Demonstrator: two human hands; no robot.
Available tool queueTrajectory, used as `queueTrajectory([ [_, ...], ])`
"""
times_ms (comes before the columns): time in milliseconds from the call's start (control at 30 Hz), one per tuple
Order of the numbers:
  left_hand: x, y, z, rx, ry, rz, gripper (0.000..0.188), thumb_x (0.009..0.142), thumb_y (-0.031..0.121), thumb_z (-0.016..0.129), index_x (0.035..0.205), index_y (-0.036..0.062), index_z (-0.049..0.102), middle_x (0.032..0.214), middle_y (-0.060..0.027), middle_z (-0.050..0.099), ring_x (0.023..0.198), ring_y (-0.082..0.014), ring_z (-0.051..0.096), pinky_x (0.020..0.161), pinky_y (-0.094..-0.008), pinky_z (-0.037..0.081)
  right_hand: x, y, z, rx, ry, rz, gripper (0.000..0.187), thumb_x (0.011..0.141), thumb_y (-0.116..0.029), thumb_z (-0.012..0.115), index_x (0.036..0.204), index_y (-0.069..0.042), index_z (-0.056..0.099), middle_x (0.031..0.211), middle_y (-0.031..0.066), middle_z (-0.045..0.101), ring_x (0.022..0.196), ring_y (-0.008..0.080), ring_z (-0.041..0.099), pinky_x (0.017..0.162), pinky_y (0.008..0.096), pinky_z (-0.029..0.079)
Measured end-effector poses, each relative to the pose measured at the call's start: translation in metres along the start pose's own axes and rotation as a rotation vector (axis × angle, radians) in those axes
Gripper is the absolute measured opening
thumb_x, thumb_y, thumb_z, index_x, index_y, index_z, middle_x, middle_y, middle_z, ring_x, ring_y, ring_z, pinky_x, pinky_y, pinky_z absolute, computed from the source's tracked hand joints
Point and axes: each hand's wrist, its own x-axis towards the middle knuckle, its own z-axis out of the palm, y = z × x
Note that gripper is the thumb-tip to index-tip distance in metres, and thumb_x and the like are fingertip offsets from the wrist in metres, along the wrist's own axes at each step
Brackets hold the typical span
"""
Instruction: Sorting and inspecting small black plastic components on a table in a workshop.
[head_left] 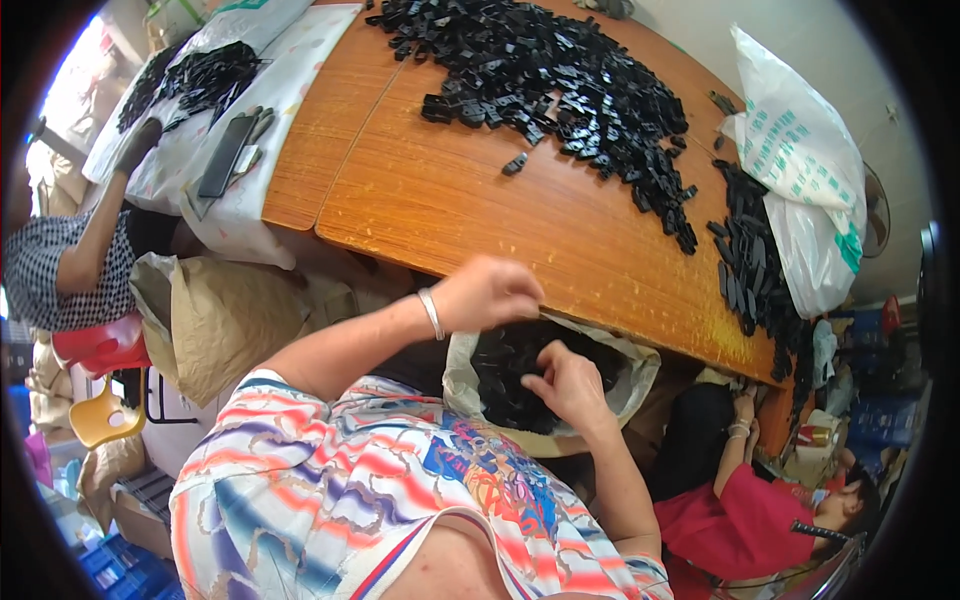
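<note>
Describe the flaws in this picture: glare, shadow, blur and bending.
Head view: the table has bowed edges, and the corners fall to black; head view: washed-out glare at upper left, bright glints on the black pieces; head view: the inside of the sack is dark, its contents hard to separate; head view: the left hand looks slightly blurred.

Tabletop [400,210]: wood-look, smooth, semi-gloss, w/ rough, scuffed patches along near edge. Blk pcs [540,70] on far part of tabletop: hard-plastic look, shiny, lots of glints. Pale sack [645,385] just below tabletop's near edge: woven-plastic look, creased; blk contents [498,385] duller. White bag [800,150] at tabletop's R end: thin plastic, wrinkled, slight sheen. Brown sack [235,320] below tabletop's L end: paper-like, matt, crumpled. Cover sheet [240,240], L of tabletop: smooth, plasticky.
</note>
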Motion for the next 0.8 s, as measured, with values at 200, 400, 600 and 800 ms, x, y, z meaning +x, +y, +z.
queueTrajectory([
  [200, 0.049, -0.068, -0.133, 0.755, 0.712, 0.102, 0.020, 0.080, 0.003, 0.068, 0.099, 0.0046, 0.064, 0.101, -0.0123, 0.062, 0.096, -0.0284, 0.061, 0.084, -0.0364, 0.050, 0.069, -0.019, -0.030, 0.042, 0.250, -0.287, 0.020, 0.079, -0.019, 0.075, 0.091, -0.005, 0.065, 0.079, 0.0118, 0.066, 0.073, 0.0334, 0.065, 0.065, 0.0425, 0.051],
  [400, 0.068, -0.100, -0.170, 0.937, 0.678, -0.044, 0.021, 0.079, 0.004, 0.070, 0.099, 0.0036, 0.063, 0.108, -0.0110, 0.058, 0.105, -0.0298, 0.056, 0.092, -0.0374, 0.047, 0.197, -0.049, -0.045, -0.163, 0.572, -0.414, 0.017, 0.083, -0.003, 0.063, 0.099, -0.006, 0.067, 0.106, 0.0135, 0.060, 0.086, 0.0351, 0.065, 0.073, 0.0427, 0.053],
  [600, 0.067, -0.089, -0.163, 0.981, 0.635, 0.052, 0.012, 0.076, 0.009, 0.074, 0.085, 0.0063, 0.066, 0.101, -0.0092, 0.060, 0.100, -0.0283, 0.057, 0.086, -0.0367, 0.049, 0.246, -0.040, -0.045, -0.358, 0.465, -0.454, 0.025, 0.080, -0.003, 0.068, 0.105, -0.006, 0.065, 0.108, 0.0145, 0.061, 0.089, 0.0368, 0.065, 0.077, 0.0444, 0.053],
  [800, 0.050, -0.061, -0.116, 0.159, 0.654, -0.207, 0.025, 0.079, 0.014, 0.078, 0.090, 0.0030, 0.059, 0.086, -0.0045, 0.063, 0.076, -0.0103, 0.057, 0.067, -0.0259, 0.048, 0.196, -0.030, -0.037, 0.026, 0.430, -0.331, 0.033, 0.067, -0.014, 0.084, 0.080, -0.001, 0.057, 0.073, 0.0152, 0.064, 0.067, 0.0326, 0.064, 0.063, 0.0389, 0.051],
])
